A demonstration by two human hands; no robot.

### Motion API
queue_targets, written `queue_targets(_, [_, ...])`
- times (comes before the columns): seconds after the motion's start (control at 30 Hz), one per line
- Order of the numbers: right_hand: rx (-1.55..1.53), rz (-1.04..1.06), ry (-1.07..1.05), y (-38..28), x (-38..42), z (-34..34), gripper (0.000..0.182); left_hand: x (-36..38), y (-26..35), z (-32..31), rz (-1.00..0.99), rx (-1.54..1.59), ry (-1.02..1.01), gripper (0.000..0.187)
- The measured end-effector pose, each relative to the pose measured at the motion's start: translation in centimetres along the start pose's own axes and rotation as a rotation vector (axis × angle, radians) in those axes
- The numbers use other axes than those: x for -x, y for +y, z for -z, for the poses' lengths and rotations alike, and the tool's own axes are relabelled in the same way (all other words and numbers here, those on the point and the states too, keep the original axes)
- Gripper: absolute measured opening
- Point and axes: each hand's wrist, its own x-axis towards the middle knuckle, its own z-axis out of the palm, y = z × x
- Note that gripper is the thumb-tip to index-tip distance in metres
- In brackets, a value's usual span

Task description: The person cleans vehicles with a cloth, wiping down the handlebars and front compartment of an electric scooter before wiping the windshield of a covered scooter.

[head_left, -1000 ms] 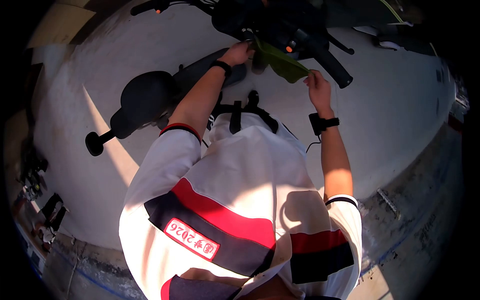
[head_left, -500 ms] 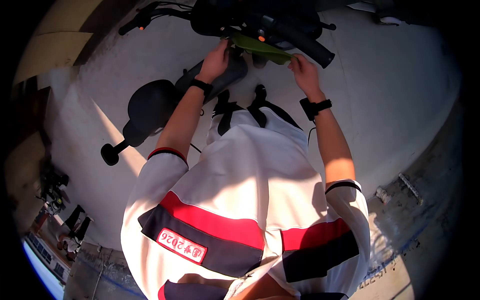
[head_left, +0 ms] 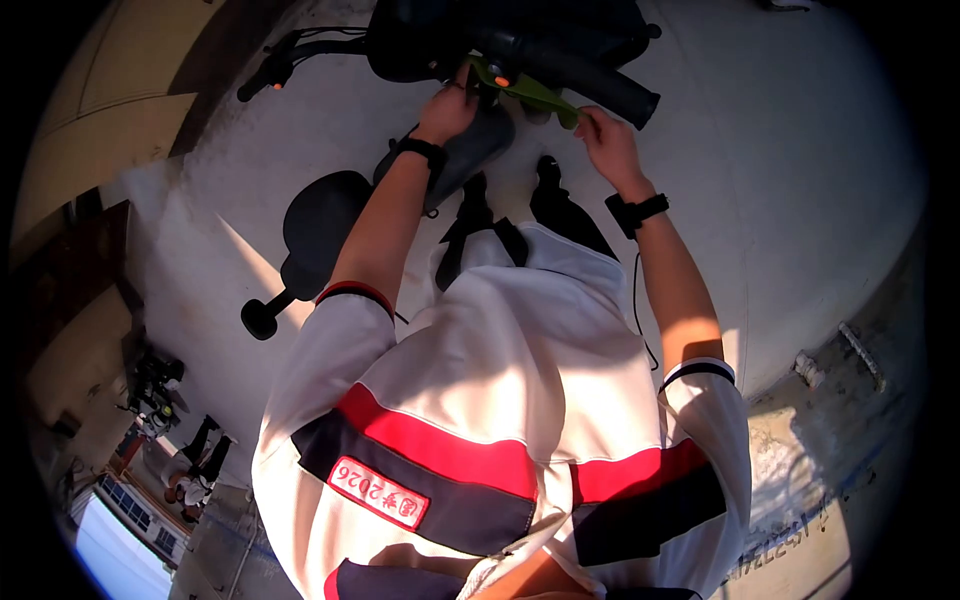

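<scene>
A green cloth (head_left: pixel 540 97) is stretched beneath the black handlebar grip (head_left: pixel 612 88) of an electric scooter. My right hand (head_left: pixel 610 145) pinches its right end, just below the grip. At the other end my left hand (head_left: pixel 447 112) is closed by the cloth, close under the handlebar stem; its fingertips are partly hidden. The scooter's front body (head_left: pixel 420 40) is dark and lies at the top of the view. Its black seat (head_left: pixel 322 215) shows to the left of my left forearm. A black band is on each wrist.
Pale concrete floor (head_left: pixel 780 190) surrounds the scooter and my feet (head_left: pixel 548 170). The other handlebar end (head_left: pixel 255 85) sticks out at upper left. A person (head_left: pixel 185 475) and another dark two-wheeler (head_left: pixel 155 385) are far off at lower left. A wall (head_left: pixel 800 500) with pipe stubs stands at lower right.
My left hand has moved slightly right and inward under the handlebar. The cloth now looks narrower and more bunched. My right hand keeps its hold, and the view has shifted a little.
</scene>
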Motion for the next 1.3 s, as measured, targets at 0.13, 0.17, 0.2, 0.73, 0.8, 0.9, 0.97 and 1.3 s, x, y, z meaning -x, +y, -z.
queue_targets(0.13, [0.097,-0.049,-0.025,1.4,0.1,-0.1,0.018,-2.4,-1.3,-3.0,-0.018,-0.027,0.020,0.068])
queue_targets(0.17, [0.109,-0.085,-0.021,1.8,0.3,-0.3,0.018,-3.0,-2.0,-4.0,-0.044,-0.033,0.043,0.066])
queue_targets(0.2, [0.120,-0.123,-0.021,2.3,0.7,-0.6,0.018,-3.1,-2.1,-4.2,-0.079,-0.032,0.065,0.061])
queue_targets(0.73, [-0.184,-0.267,0.274,0.4,-1.0,-0.2,0.022,8.4,0.6,6.0,-0.048,0.396,0.063,0.019])
queue_targets(0.8, [-0.053,-0.148,0.292,0.0,-1.3,-0.1,0.022,9.3,0.4,6.1,-0.051,0.444,0.146,0.018])
queue_targets(0.9, [0.012,-0.151,0.300,-1.3,-1.4,0.0,0.021,10.4,-0.1,6.6,-0.032,0.476,0.253,0.019])
queue_targets(0.97, [0.007,-0.096,0.253,-2.4,-1.5,0.1,0.021,10.5,-1.0,7.5,-0.063,0.419,0.311,0.021])
queue_targets(1.3, [0.086,0.042,0.166,-7.6,-0.1,-0.4,0.018,9.3,-6.1,6.2,0.050,0.346,0.501,0.024])
